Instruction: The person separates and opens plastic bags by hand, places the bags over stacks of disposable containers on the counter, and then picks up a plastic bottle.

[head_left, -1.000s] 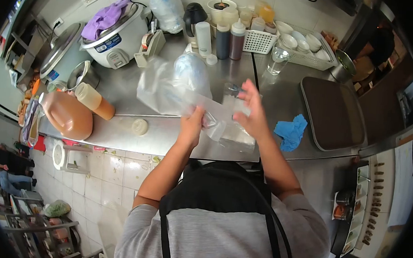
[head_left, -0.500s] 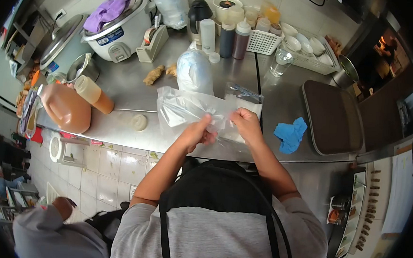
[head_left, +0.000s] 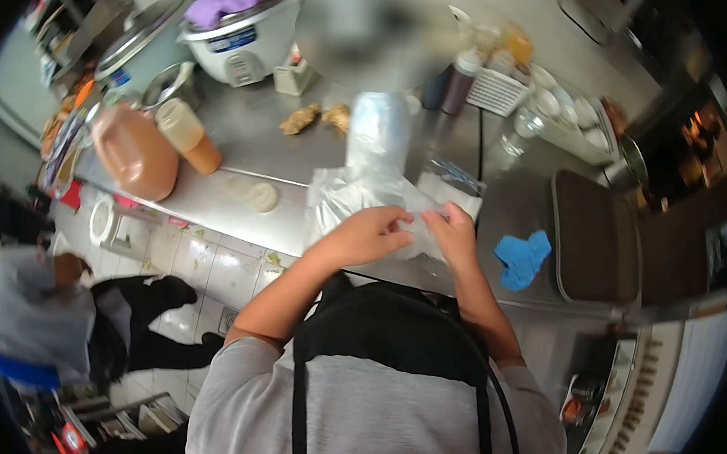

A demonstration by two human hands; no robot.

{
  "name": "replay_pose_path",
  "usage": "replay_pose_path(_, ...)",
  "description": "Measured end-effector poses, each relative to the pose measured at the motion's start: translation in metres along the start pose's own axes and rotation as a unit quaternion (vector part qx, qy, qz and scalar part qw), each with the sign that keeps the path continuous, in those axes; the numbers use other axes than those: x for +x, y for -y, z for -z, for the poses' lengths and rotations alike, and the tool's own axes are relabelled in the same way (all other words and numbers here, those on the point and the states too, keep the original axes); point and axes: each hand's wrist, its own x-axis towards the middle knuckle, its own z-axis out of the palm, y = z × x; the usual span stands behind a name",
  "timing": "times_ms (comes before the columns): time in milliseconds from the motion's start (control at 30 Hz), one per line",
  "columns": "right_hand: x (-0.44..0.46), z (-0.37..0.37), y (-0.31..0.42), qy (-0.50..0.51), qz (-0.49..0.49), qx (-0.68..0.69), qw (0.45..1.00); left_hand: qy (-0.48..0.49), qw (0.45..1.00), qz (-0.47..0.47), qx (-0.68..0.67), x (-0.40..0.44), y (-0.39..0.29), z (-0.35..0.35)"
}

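At the steel counter's front edge I have a thin clear plastic bag (head_left: 328, 197) spread flat. My right hand (head_left: 456, 235) pinches its right end between thumb and forefinger. My left hand (head_left: 367, 236) lies over its middle, back of the hand up, with fingers curled in on the plastic near the right hand. Just behind stands a plump bundle wrapped in clear plastic (head_left: 378, 135). Right of it, a clear packet with blue markings (head_left: 453, 181) lies close behind my right hand.
An orange-filled jug (head_left: 137, 156), a squeeze bottle (head_left: 188, 136), a round lid (head_left: 262, 197) and ginger (head_left: 301, 120) lie leftward. A blue cloth (head_left: 521, 259) and a brown tray (head_left: 594, 239) are rightward. A blurred round object (head_left: 377, 38) blocks the back. Another person (head_left: 38, 305) is at left.
My left hand has turned palm down and moved closer to the right hand. The view has shifted, a blurred round object has appeared at the top, and the other person has moved further left.
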Motion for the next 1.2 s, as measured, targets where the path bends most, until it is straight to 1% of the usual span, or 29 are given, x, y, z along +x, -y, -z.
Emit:
replay_pose_path(33, -0.004, -0.001, 0.002, 0.015, 0.018, -0.046, 0.999, -0.060, 0.995, -0.017, 0.072, 0.003, 0.006, -0.006)
replay_pose_path(67, -0.007, -0.004, 0.002, 0.032, 0.040, -0.091, 0.995, -0.044, 0.998, -0.035, 0.037, 0.009, 0.020, -0.013)
replay_pose_path(100, -0.007, -0.008, -0.012, 0.046, 0.097, -0.066, 0.992, -0.029, 0.998, -0.054, 0.002, 0.014, 0.029, -0.019)
replay_pose_path(133, -0.007, -0.014, -0.027, 0.059, 0.150, -0.038, 0.986, -0.057, 0.997, -0.056, 0.020, 0.012, 0.025, -0.022)
replay_pose_path(167, -0.011, -0.021, -0.025, 0.073, 0.136, -0.018, 0.988, -0.082, 0.994, -0.056, 0.037, 0.010, 0.021, -0.025)
replay_pose_path(233, -0.018, -0.026, -0.012, 0.094, 0.104, 0.015, 0.990, -0.096, 0.993, -0.069, -0.014, 0.015, 0.034, -0.028)
replay_pose_path(267, -0.021, -0.026, -0.001, 0.112, 0.067, 0.053, 0.990, -0.100, 0.991, -0.079, -0.040, 0.016, 0.043, -0.027)
replay_pose_path(333, -0.024, -0.024, 0.019, 0.141, -0.012, 0.125, 0.982, -0.064, 0.995, -0.019, -0.080, 0.011, 0.037, -0.015)
replay_pose_path(367, -0.021, -0.021, 0.016, 0.114, -0.022, 0.122, 0.986, -0.042, 0.994, 0.010, -0.101, 0.008, 0.033, -0.008)
replay_pose_path(433, -0.006, -0.007, 0.005, 0.053, -0.044, 0.119, 0.991, -0.014, 0.963, 0.046, -0.265, 0.002, 0.030, 0.004)
replay_pose_path(467, 0.009, 0.004, -0.005, 0.086, -0.026, 0.086, 0.992, 0.003, 0.937, 0.062, -0.345, -0.001, 0.028, 0.009)
replay_pose_path(500, 0.027, 0.018, -0.018, 0.118, -0.008, 0.053, 0.992, -0.009, 0.924, 0.055, -0.378, -0.004, 0.024, 0.013)
replay_pose_path(533, 0.031, 0.018, -0.013, 0.148, 0.009, 0.020, 0.989, -0.020, 0.909, 0.048, -0.413, -0.006, 0.018, 0.017)
replay_pose_path(567, 0.030, 0.019, -0.006, 0.095, 0.113, -0.046, 0.988, -0.032, 0.894, 0.038, -0.446, -0.008, 0.014, 0.019)
replay_pose_path(600, 0.017, 0.012, 0.030, 0.041, 0.216, -0.108, 0.969, -0.057, 0.899, 0.036, -0.433, -0.008, 0.013, 0.020)
replay_pose_path(633, 0.006, 0.005, 0.055, -0.016, 0.315, -0.169, 0.934, -0.082, 0.903, 0.034, -0.421, -0.007, 0.011, 0.020)
replay_pose_path(667, 0.001, 0.000, 0.064, 0.020, 0.346, -0.143, 0.927, -0.105, 0.906, 0.033, -0.408, -0.006, 0.009, 0.019)
replay_pose_path(733, -0.011, -0.008, 0.075, 0.085, 0.402, -0.093, 0.907, -0.096, 0.903, 0.044, -0.416, -0.008, 0.004, 0.016)
replay_pose_path(767, -0.018, -0.018, 0.080, 0.109, 0.369, -0.119, 0.915, -0.086, 0.902, 0.049, -0.420, -0.007, 0.003, 0.013)
replay_pose_path(833, -0.013, -0.032, 0.058, 0.124, 0.308, -0.079, 0.940, -0.138, 0.874, 0.047, -0.464, -0.011, 0.001, 0.013)
replay_pose_path(867, -0.009, -0.028, 0.044, 0.181, 0.221, -0.093, 0.954, -0.156, 0.859, 0.044, -0.486, -0.011, 0.000, 0.016)
replay_pose_path(900, -0.005, -0.019, 0.039, 0.231, 0.133, -0.105, 0.958, -0.169, 0.869, 0.049, -0.462, -0.010, 0.004, 0.022)
replay_pose_path(933, -0.005, -0.013, 0.045, 0.238, 0.144, -0.118, 0.953, -0.183, 0.880, 0.053, -0.436, -0.009, 0.008, 0.031)
replay_pose_path(967, -0.007, -0.012, 0.054, 0.247, 0.155, -0.128, 0.948, -0.224, 0.906, -0.015, -0.360, -0.009, 0.006, 0.037)
replay_pose_path(1000, -0.008, -0.010, 0.061, 0.258, 0.164, -0.136, 0.942, -0.265, 0.919, -0.085, -0.281, -0.008, 0.000, 0.043)
replay_pose_path(1033, -0.005, -0.007, 0.066, 0.286, 0.175, -0.138, 0.932, -0.239, 0.940, -0.154, -0.191, -0.008, -0.013, 0.051)
replay_pose_path(1067, -0.002, -0.005, 0.071, 0.318, 0.187, -0.140, 0.919, -0.214, 0.946, -0.222, -0.100, -0.011, -0.032, 0.059)
replay_pose_path(1100, 0.000, -0.003, 0.076, 0.353, 0.196, -0.141, 0.904, -0.190, 0.939, -0.288, -0.010, -0.011, -0.045, 0.065)
replay_pose_path(1200, 0.003, 0.002, 0.105, 0.411, 0.174, -0.078, 0.892, -0.016, 0.954, -0.289, 0.072, -0.005, -0.063, 0.072)
